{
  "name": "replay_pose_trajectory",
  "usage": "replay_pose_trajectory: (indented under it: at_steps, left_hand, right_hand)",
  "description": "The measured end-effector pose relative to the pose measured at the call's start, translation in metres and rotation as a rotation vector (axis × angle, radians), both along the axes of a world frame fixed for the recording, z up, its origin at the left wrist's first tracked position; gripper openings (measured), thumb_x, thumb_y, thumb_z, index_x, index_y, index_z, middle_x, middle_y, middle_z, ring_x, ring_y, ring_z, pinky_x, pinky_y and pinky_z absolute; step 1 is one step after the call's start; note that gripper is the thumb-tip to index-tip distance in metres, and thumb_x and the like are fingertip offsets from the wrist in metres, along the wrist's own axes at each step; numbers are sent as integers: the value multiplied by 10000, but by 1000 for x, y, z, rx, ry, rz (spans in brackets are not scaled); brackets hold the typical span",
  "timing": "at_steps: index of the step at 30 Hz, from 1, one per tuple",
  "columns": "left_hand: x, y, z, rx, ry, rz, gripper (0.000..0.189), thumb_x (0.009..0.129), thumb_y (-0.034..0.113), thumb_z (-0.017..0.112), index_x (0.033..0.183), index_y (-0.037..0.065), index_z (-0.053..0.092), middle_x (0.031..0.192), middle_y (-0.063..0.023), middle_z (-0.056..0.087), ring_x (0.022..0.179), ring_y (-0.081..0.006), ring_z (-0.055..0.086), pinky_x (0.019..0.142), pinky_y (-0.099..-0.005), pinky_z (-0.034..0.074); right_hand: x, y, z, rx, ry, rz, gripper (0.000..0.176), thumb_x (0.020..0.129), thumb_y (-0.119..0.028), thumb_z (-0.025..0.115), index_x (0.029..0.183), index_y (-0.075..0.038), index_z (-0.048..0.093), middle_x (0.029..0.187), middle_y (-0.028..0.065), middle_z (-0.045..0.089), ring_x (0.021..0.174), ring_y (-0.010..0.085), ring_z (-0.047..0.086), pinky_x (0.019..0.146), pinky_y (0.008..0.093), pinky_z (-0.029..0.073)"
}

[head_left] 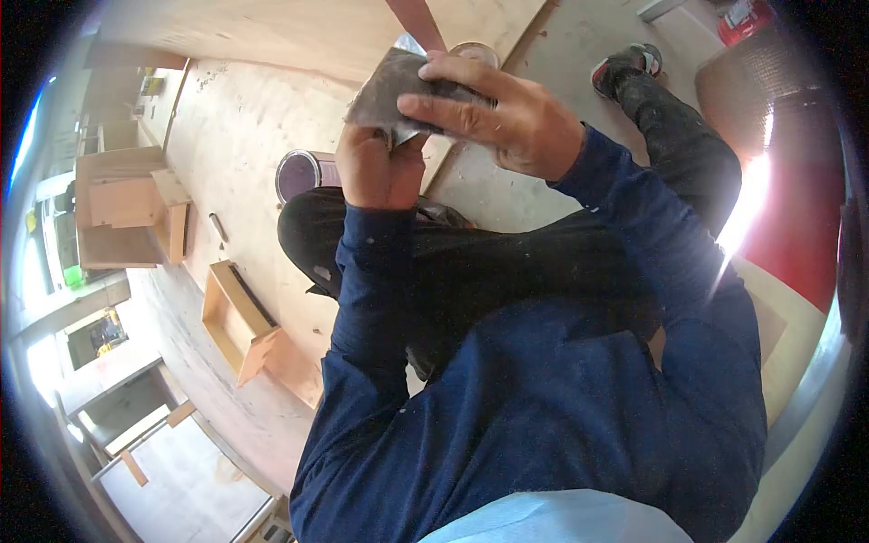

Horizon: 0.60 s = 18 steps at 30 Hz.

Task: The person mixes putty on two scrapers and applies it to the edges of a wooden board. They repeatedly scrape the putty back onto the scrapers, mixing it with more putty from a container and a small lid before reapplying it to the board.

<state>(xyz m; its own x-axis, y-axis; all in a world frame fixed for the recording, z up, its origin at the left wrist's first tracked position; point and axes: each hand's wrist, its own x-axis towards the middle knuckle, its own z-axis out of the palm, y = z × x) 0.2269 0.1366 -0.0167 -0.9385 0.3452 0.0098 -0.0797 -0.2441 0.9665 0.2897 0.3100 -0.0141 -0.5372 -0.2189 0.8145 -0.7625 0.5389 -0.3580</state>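
A dark, flat rectangular piece [389, 89] is held up between both hands near the top of the head view. My left hand [380, 172] grips it from below, its fingers mostly hidden behind the piece. Across its front lie the fingers of my right hand [507, 113], pressed on the dark surface. Something shiny and silvery shows at the edges of the piece. Just above it is a reddish-brown strip [418, 22], whose lower end is close to the fingertips. A round can [476, 54] is partly hidden behind my right hand.
An open tin [297, 177] stands beside my knee. Wooden drawer-like boxes [237, 319] and stacked wooden pieces [127, 204] are at the left. A white panel [181, 480] is at the lower left. A red object [744, 22] is at the upper right.
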Motion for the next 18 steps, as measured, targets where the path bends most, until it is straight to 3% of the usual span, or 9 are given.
replay_pose_trajectory:
  at_steps: [2,5,9,11,12,18]
  left_hand:
    - [-4,-1,4,-266,250,4,267,979,148,395,1217,48,463,1190,-150,574,1059,-286,609,841,-480,557]
    - [-3,4,10,-197,387,35,244,983,151,402,1199,61,468,1159,-145,579,1036,-274,613,840,-474,549]
    - [-12,-5,10,-110,312,72,222,980,134,420,1186,65,465,1125,-131,583,1002,-252,616,834,-425,545]
    - [-10,-6,14,419,52,136,194,977,101,431,1164,65,465,1098,-108,587,970,-218,617,818,-365,538]
    - [-9,-3,14,394,47,226,158,975,78,441,1131,66,467,1071,-83,586,968,-177,608,825,-317,530]
    - [-1,-4,4,282,149,278,135,981,73,445,1114,50,458,1036,-56,577,905,-133,579,808,-283,501]
  right_hand:
    - [-4,6,-7,61,-1,-83,590,743,4,708,1285,-190,582,1261,139,525,1106,336,582,907,393,527]
    - [2,17,-11,134,-37,-179,640,713,62,679,1294,-184,573,1279,141,519,1107,339,582,925,409,526]
    - [17,52,-27,254,-176,-293,722,634,143,611,1293,-151,575,1265,160,533,1118,359,571,940,427,498]
    - [9,66,-23,348,-167,-325,732,607,154,594,1279,-137,588,1252,166,544,1128,361,566,943,435,484]
    - [15,66,-14,375,-151,-376,698,607,146,603,1250,-125,608,1237,164,556,1143,354,560,940,434,470]
    - [30,27,39,427,-101,-383,554,657,57,654,1178,-131,660,1223,132,576,1194,319,535,963,444,419]
